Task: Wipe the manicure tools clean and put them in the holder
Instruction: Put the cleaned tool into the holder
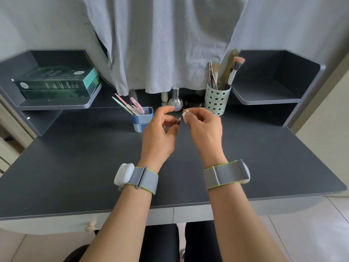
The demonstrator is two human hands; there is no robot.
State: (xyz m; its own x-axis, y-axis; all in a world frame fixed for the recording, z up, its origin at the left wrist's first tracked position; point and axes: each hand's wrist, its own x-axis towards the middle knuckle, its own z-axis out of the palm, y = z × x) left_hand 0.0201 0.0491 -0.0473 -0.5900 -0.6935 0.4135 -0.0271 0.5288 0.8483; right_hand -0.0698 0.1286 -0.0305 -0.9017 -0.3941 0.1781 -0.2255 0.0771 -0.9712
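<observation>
centrally, hands [160, 127] pinching small metal tool [178, 121], white pad [185, 117]

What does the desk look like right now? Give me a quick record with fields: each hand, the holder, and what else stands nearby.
left hand: left hand holds a small metal tool, tip towards the other hand
right hand: right hand pinches a white wipe beside the tool's tip
contact: cannot tell if wipe touches tool
holder: blue checked holder left of the hands, nail files standing in it
nearby: green perforated cup with brushes, round bottle, dark compact
surface: dark desk
</observation>
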